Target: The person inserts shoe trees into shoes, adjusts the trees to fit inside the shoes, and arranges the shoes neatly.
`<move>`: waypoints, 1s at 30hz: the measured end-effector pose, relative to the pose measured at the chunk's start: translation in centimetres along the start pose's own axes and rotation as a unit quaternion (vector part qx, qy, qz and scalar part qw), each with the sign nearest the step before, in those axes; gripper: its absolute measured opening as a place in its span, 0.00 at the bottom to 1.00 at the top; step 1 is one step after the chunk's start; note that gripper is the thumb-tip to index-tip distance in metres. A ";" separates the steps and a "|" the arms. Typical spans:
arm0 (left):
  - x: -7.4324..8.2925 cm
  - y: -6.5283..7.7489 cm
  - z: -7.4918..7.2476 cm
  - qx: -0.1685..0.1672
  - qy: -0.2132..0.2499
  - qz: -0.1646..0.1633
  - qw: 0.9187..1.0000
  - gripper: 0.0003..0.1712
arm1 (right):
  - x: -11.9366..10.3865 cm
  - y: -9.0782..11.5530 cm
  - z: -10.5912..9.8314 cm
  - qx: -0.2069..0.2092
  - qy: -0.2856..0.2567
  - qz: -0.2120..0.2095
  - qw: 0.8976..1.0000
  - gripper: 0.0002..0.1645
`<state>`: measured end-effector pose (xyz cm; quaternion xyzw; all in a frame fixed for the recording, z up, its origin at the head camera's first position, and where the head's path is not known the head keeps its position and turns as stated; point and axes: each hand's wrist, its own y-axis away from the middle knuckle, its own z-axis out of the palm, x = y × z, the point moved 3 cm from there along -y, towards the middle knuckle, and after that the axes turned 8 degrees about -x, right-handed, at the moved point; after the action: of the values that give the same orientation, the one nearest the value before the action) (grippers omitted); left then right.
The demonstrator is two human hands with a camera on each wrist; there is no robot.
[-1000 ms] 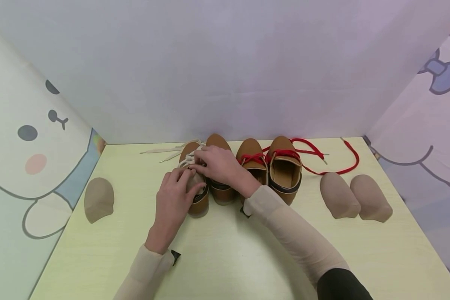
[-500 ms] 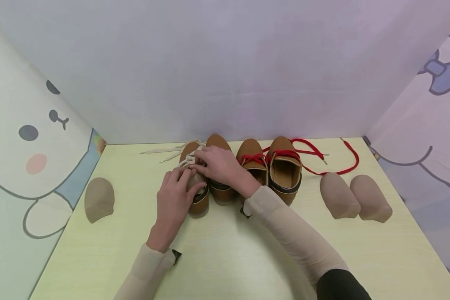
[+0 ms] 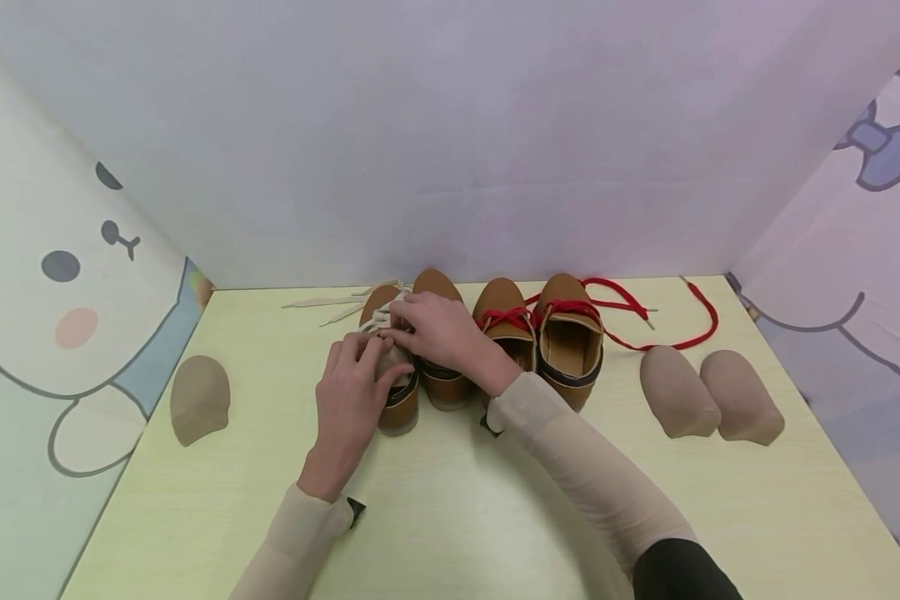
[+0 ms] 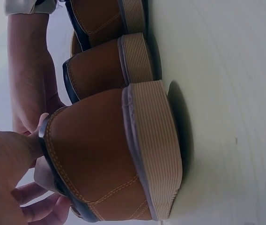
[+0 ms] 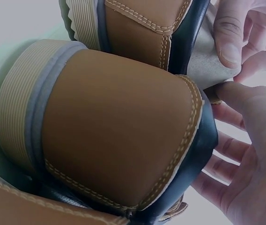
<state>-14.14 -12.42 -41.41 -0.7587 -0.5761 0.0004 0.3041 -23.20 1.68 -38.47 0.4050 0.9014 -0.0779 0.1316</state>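
Note:
At the far left of the row, a brown shoe (image 3: 399, 415) with white laces (image 3: 341, 312) stands with its toe towards the back wall. A grey-beige moulded shoe insert (image 3: 393, 363) sits in its opening. My left hand (image 3: 347, 390) holds this insert, its thumb (image 5: 230, 47) along one side and the fingers bent round the other. From the right, my right hand (image 3: 444, 330) reaches over the neighbouring brown shoe (image 3: 444, 392) and pinches the first shoe's tongue (image 5: 212, 96) by the laces. Its fingertips are partly hidden.
Two brown shoes with red laces stand to the right, the nearer one (image 3: 499, 298) partly behind my right forearm and the farther one (image 3: 570, 350) in full view. A loose red lace (image 3: 697, 329) trails right. More inserts lie at left (image 3: 199, 402) and right (image 3: 741, 396).

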 end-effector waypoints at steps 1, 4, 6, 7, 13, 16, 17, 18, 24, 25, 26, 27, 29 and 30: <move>0.0 0.0 0.0 0.001 0.001 0.000 1.000 0.24 | 0.0 0.0 0.0 0.000 0.001 -0.001 1.000 0.12; -0.1 0.0 0.1 0.003 0.002 0.001 1.000 0.24 | 0.1 0.0 0.0 0.001 0.002 -0.001 1.000 0.12; -0.1 0.0 0.2 0.005 0.001 0.002 1.000 0.24 | 0.1 0.0 0.1 0.001 0.002 -0.001 1.000 0.13; -0.1 0.0 0.2 0.006 0.000 0.003 1.000 0.25 | 0.1 0.0 0.1 0.001 0.001 -0.001 1.000 0.13; -0.1 0.0 0.3 0.010 -0.006 0.006 1.000 0.25 | 0.2 0.0 0.1 0.001 -0.006 -0.001 1.000 0.13; -0.1 0.0 0.4 0.014 -0.007 0.007 1.000 0.26 | 0.2 0.0 0.1 -0.002 -0.008 0.000 1.000 0.13; -0.1 0.0 0.4 0.016 -0.007 0.008 1.000 0.26 | 0.2 0.0 0.1 -0.002 -0.008 0.000 1.000 0.13; -0.1 0.0 0.4 0.018 -0.007 0.008 1.000 0.26 | 0.2 0.0 0.1 -0.003 -0.007 0.001 1.000 0.13; -0.2 0.0 0.6 0.030 -0.013 0.010 0.999 0.28 | 0.2 0.0 0.1 -0.001 -0.006 0.001 1.000 0.13; -0.2 0.0 0.6 0.032 -0.014 0.009 0.999 0.29 | 0.2 0.0 0.1 -0.001 -0.007 0.000 1.000 0.13; -0.2 0.0 0.6 0.034 -0.015 0.006 0.999 0.30 | 0.2 0.0 0.1 -0.001 -0.008 -0.001 1.000 0.13; -0.2 0.0 0.7 0.035 -0.016 0.004 0.999 0.30 | 0.2 -0.1 0.1 0.000 -0.008 -0.001 1.000 0.13; -0.2 0.0 0.7 0.037 -0.017 -0.003 0.999 0.31 | 0.2 -0.1 0.1 0.000 -0.011 -0.002 1.000 0.13; -0.2 0.0 0.7 0.037 -0.018 -0.006 0.999 0.32 | 0.2 -0.1 0.1 0.001 -0.012 -0.002 1.000 0.13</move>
<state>-14.44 -12.25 -42.04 -0.7432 -0.5857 0.0333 0.3216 -23.41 1.74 -38.60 0.4026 0.9004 -0.0835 0.1420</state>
